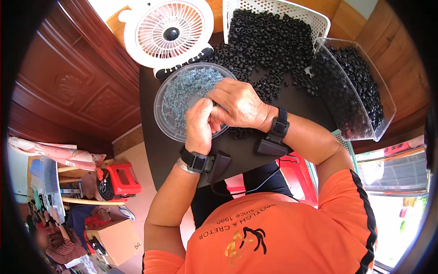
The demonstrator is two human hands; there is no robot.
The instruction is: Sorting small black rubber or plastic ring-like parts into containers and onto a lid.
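Note:
Over the near right part of a round see-through tub, my left hand and my right hand meet, fingertips together. Both are closed, with fingers bent in a pinch. Whatever sits between them is hidden by the fingers and too small to name. Many small pale-blue, see-through pieces lie in the tub, thickest along its far and left sides. Beyond my right hand, small black ring-shaped parts are heaped loose on the dark table. Each of my wrists carries a black strap with a dark box-like device.
A white fan with a round grille stands at the far left of the table. More black parts fill a white perforated basket at the back and a see-through bin at the right. A red stool is on the floor at left.

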